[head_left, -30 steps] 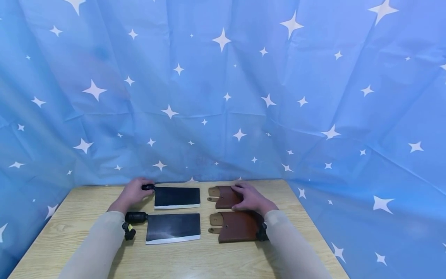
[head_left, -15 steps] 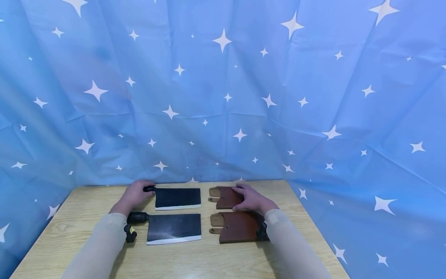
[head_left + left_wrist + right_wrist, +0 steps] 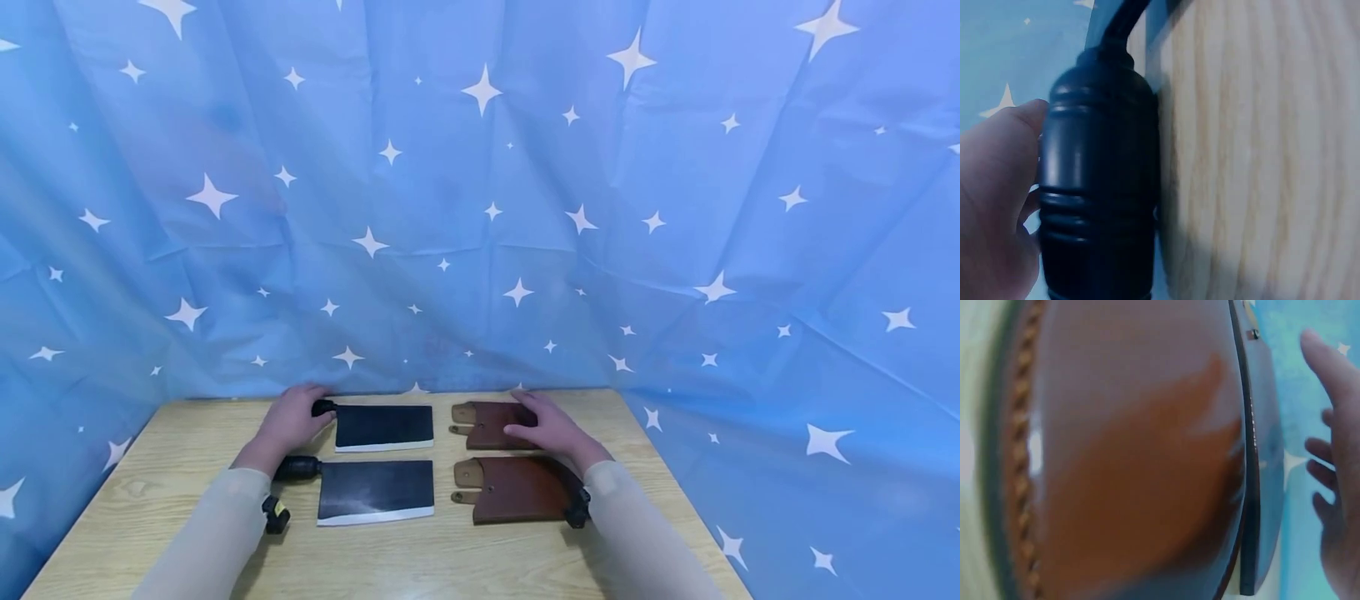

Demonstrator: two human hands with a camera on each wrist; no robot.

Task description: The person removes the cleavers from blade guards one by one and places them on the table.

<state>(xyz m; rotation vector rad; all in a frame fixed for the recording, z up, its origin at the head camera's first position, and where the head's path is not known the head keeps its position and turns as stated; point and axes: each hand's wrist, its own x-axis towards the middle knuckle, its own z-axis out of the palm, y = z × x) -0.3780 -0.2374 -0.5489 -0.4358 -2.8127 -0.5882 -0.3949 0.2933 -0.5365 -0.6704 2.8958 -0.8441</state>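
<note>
Two cleavers with black handles lie flat on the table, one behind the other. My left hand [image 3: 291, 421] is at the far cleaver [image 3: 384, 427], thumb and fingers round its handle. In the left wrist view the near cleaver's handle [image 3: 1099, 181] stands in front and hides most of the hand [image 3: 997, 200]. The near cleaver [image 3: 375, 490] lies below that forearm. My right hand [image 3: 551, 427], fingers apart and holding nothing, is over the right end of the far brown leather sheath [image 3: 491, 425]. A near leather sheath [image 3: 517, 492] lies by the right wrist.
The wooden table [image 3: 375, 562] carries both cleavers at left and both sheaths at right, tan straps [image 3: 467, 473] facing the blades. A blue star-print curtain [image 3: 420, 317] hangs just behind the table and along both sides.
My right hand has risen off the far sheath and shifted slightly right, its fingers spreading. The left hand stays at the far cleaver's handle; cleavers and sheaths have kept their places.
</note>
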